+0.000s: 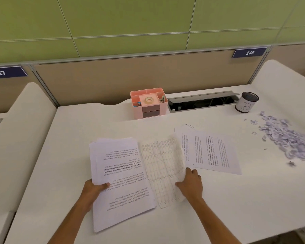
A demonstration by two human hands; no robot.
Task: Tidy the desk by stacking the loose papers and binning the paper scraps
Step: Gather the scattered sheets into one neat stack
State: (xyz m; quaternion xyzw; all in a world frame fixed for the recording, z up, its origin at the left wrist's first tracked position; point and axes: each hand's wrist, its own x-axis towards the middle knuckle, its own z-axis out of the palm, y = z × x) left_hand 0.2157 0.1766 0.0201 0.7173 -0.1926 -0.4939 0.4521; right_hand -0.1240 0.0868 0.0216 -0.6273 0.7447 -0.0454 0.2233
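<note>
A stack of printed papers (121, 182) lies at the desk's front middle, its left edge gripped by my left hand (93, 190), thumb on top. Just to its right a gridded sheet (163, 166) is lifted and blurred; my right hand (190, 184) pinches its right edge. More printed sheets (213, 150) lie flat further right, overlapping one another. A pile of pale paper scraps (283, 138) is scattered at the desk's right side. Behind the scraps stands a small cylindrical bin (246, 102) with a mesh rim and a white label marked B.
A pink desk organiser (149, 103) holding tape and clips stands at the back middle. Beside it an open cable tray (202, 101) is sunk into the white desk (74, 138). Beige partitions with number plates 247 and 248 close the back.
</note>
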